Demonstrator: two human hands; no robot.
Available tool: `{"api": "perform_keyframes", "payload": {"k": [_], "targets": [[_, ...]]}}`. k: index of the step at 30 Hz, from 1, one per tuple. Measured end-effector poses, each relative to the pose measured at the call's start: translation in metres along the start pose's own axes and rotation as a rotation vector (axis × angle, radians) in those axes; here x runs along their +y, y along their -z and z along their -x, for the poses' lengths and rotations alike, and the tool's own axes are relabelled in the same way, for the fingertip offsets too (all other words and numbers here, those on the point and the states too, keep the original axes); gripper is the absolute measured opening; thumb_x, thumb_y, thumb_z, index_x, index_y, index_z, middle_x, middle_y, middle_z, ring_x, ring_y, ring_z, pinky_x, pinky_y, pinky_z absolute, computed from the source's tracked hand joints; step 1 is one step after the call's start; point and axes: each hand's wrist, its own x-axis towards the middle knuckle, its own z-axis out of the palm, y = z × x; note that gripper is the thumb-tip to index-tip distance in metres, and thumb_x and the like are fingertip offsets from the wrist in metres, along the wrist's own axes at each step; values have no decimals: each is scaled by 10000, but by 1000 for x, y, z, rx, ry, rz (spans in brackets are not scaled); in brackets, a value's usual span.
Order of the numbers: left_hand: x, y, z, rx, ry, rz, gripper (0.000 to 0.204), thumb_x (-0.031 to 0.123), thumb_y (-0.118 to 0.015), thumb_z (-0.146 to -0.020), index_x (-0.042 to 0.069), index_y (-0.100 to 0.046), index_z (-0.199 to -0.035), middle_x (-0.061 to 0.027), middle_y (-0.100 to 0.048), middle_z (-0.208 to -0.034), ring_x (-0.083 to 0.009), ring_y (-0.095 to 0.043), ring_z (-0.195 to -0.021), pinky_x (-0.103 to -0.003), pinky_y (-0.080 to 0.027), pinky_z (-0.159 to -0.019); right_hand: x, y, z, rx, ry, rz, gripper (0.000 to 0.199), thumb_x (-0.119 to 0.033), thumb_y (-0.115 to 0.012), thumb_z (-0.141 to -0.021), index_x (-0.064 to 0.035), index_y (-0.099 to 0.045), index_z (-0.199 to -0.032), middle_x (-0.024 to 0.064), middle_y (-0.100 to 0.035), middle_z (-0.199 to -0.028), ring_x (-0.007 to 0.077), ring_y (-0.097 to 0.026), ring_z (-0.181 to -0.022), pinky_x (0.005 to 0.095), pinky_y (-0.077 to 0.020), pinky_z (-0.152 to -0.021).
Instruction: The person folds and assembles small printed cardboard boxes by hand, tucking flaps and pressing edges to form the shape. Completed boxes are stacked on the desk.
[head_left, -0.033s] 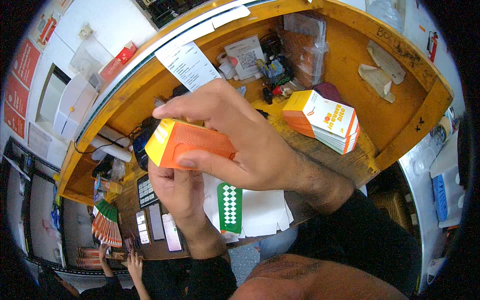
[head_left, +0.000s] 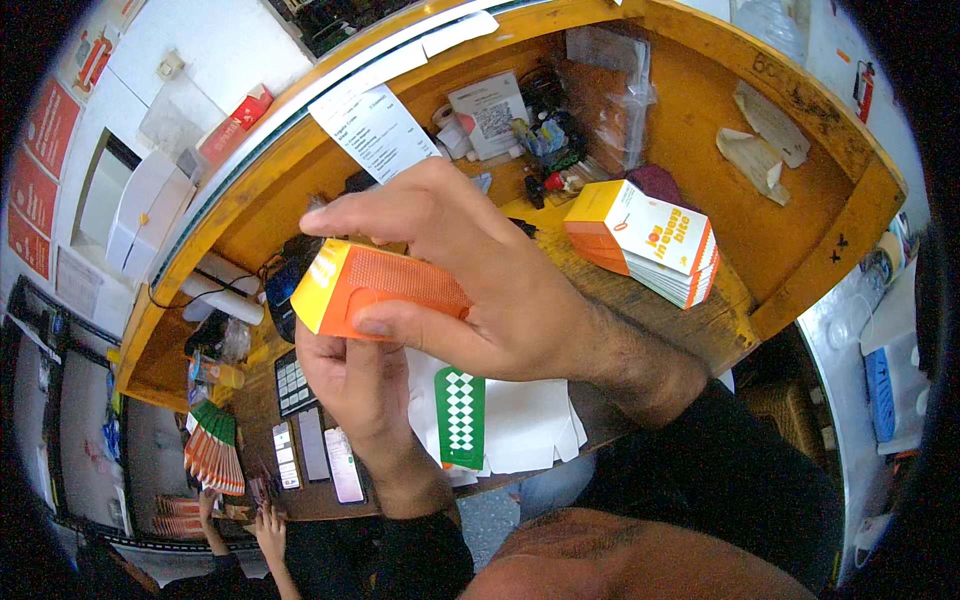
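Both my hands hold a small yellow-and-orange cardboard food carton [head_left: 395, 282] up above the counter. My left hand [head_left: 352, 385] grips it from below, its fingers partly hidden behind the carton. My right hand [head_left: 490, 270] wraps round it from the right, thumb pressed on the orange side and index finger stretched over the top. Beneath the hands lie flat white card blanks [head_left: 525, 420] and a green piece with white diamonds [head_left: 460, 415]. To the right, a stack of nested orange, yellow and white cartons [head_left: 645, 240] lies on the counter.
Several phones [head_left: 345, 465] and a keypad-like device [head_left: 293, 382] lie at the left. Another person's hands [head_left: 268, 530] are near a fanned carton stack [head_left: 212, 450] at lower left. A yellow wooden ledge [head_left: 840, 250] curves round the counter, with papers, bags and cables along it.
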Motion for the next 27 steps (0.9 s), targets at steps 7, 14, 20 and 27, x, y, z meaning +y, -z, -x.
{"api": "perform_keyframes", "payload": {"k": [7, 14, 20, 27], "targets": [[30, -21, 2, -183, -91, -232, 448, 6, -727, -998, -100, -650, -1426, -231, -763, -1302, -248, -761, -1154, -370, -578, -1032, 7, 22, -3, -187, -6, 102, 442, -302, -821, -968, -158, -764, -1382, 146, -569, -1147, 324, -618, -1048, 409, -536, -913], [35, -15, -9, -141, -354, -877, 241, -120, -691, -901, -85, -769, -1126, -196, -808, -1002, -266, -776, -906, -335, -573, -876, 26, 26, -6, -135, 234, 394, 419, -454, -799, -949, -231, -803, -1303, 97, -636, -1192, 318, -635, -1119, 491, -517, -983], [34, -4, -10, -226, -334, -871, 171, 0, -657, -1069, -83, -717, -1206, -146, -769, -1111, -202, -737, -1003, -323, -567, -920, 17, 23, -4, -169, 381, 586, 469, -412, -842, -849, -120, -828, -1216, -7, -721, -1153, 240, -659, -1151, 456, -511, -951], [37, -9, -2, -165, -213, -871, 195, 36, -650, -1110, -89, -694, -1253, -117, -757, -1152, -166, -727, -1050, -300, -560, -950, 22, 13, 0, -96, 445, 597, 370, -340, -856, -807, -76, -826, -1065, -49, -726, -1057, 195, -688, -1037, 439, -510, -908]]}}
